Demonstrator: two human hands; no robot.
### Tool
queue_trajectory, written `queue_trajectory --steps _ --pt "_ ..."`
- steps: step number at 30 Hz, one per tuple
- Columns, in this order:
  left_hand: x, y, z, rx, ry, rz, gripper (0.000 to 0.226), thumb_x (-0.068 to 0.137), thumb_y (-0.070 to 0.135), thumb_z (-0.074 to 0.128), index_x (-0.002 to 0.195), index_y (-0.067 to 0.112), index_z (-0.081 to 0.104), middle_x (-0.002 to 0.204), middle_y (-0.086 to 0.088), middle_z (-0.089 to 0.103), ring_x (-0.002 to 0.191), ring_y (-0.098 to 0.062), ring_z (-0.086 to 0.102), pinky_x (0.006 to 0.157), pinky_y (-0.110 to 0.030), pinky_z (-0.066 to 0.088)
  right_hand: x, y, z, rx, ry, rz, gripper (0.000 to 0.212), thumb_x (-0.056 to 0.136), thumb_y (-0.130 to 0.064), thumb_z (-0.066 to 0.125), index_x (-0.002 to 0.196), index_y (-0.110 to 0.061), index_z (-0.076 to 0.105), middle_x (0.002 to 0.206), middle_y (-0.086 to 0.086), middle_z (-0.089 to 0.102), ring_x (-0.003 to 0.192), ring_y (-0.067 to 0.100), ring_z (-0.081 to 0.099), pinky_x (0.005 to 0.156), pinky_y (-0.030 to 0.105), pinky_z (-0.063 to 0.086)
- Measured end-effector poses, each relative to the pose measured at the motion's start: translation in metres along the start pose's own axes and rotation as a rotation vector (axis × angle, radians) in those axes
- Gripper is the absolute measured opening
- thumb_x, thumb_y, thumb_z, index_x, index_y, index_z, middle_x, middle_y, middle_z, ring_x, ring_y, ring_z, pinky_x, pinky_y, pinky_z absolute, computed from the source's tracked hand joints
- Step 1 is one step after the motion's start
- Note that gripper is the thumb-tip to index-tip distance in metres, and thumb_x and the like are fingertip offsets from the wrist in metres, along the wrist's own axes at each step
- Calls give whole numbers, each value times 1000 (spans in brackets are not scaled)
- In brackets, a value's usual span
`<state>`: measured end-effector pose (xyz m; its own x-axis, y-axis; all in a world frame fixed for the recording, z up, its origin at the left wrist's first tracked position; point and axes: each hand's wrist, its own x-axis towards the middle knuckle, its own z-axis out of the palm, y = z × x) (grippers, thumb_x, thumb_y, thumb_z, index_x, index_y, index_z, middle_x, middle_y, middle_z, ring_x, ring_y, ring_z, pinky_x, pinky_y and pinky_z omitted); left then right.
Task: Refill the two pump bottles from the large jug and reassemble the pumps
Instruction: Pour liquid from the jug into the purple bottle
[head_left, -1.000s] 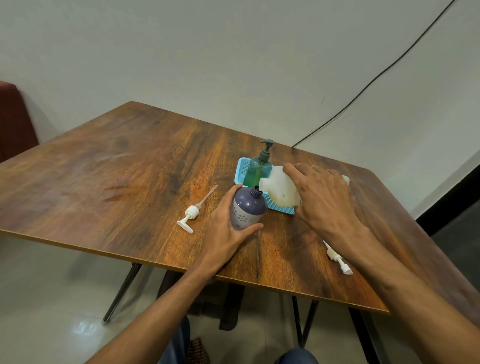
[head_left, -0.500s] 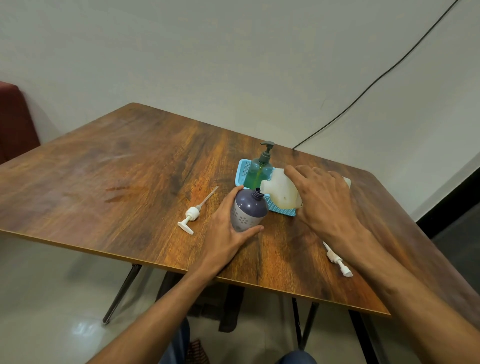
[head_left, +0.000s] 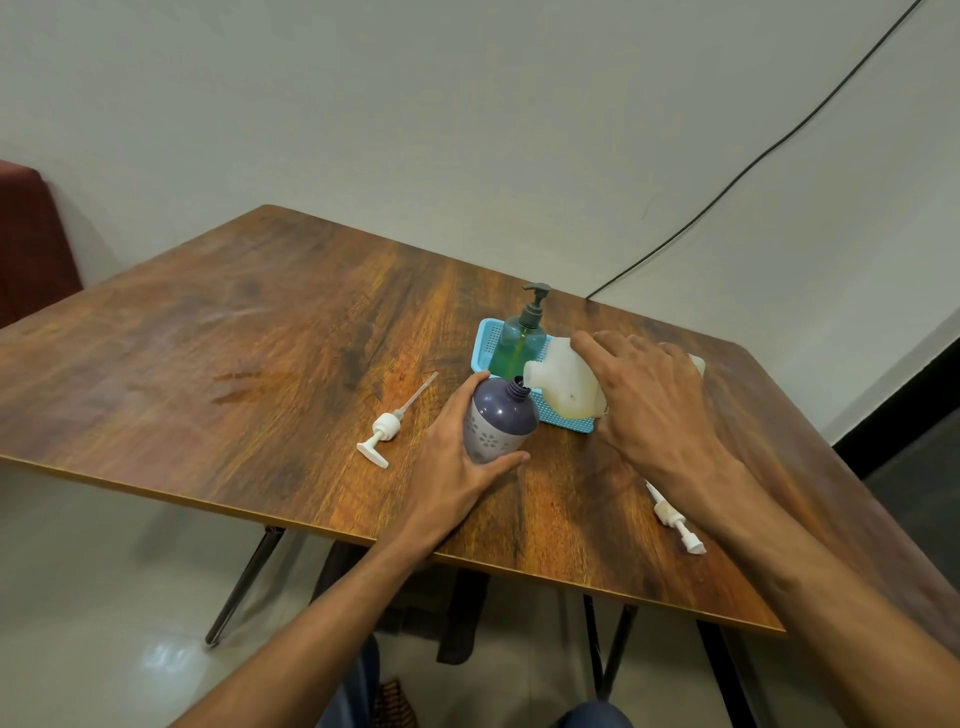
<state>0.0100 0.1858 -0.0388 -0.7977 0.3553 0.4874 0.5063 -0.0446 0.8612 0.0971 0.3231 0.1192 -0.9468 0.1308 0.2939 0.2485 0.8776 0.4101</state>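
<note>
My left hand (head_left: 451, 457) grips a purple pump bottle (head_left: 497, 426) with white flower marks, its neck open and uncapped. My right hand (head_left: 649, 400) holds a large cream jug (head_left: 563, 387) tipped on its side, its spout at the purple bottle's neck. A green bottle (head_left: 517, 343) with a grey pump fitted stands in a blue tray (head_left: 485, 332) behind them. One white pump (head_left: 387, 431) with its tube lies on the table left of my left hand. A second white pump (head_left: 675, 522) lies by my right forearm.
The wooden table (head_left: 260, 364) stands against a pale wall; its near edge runs just under my forearms. A black cable (head_left: 753, 166) drops down the wall behind the table's far right corner. A dark red seat (head_left: 31, 244) is at the far left.
Both hands have stayed in the same grip with the jug tipped against the purple bottle. Only the head view has shifted slightly.
</note>
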Motion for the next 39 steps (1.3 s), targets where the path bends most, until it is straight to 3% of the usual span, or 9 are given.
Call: queue_trajectory --steps 20,29,35,39 --pt "-1 -1 1 15 -3 3 96 73 41 89 152 22 37 147 6 51 131 -6 52 107 -25 48 -2 2 1 9 -7 -4 80 78 -34 81 142 -28 33 144 4 53 127 33 53 99 51 45" --pt "0 -2 1 28 -3 2 98 72 43 89 152 21 37 144 12 49 130 -2 51 107 -18 45 -1 2 2 7 -2 0 80 77 -32 82 142 -28 35 143 5 54 126 33 53 98 51 45" --pt "1 -3 1 29 -8 0 98 72 42 90 152 22 37 147 6 51 132 -9 52 108 -38 49 0 2 2 -8 -8 -3 82 77 -34 82 143 -28 33 143 4 53 125 32 54 98 50 46" --pt "0 -3 1 27 -6 -5 97 72 42 89 152 24 37 147 8 51 132 -7 52 108 -39 50 -1 2 1 -3 -4 -6 81 79 -34 81 144 -28 33 145 4 52 128 32 52 99 51 44"
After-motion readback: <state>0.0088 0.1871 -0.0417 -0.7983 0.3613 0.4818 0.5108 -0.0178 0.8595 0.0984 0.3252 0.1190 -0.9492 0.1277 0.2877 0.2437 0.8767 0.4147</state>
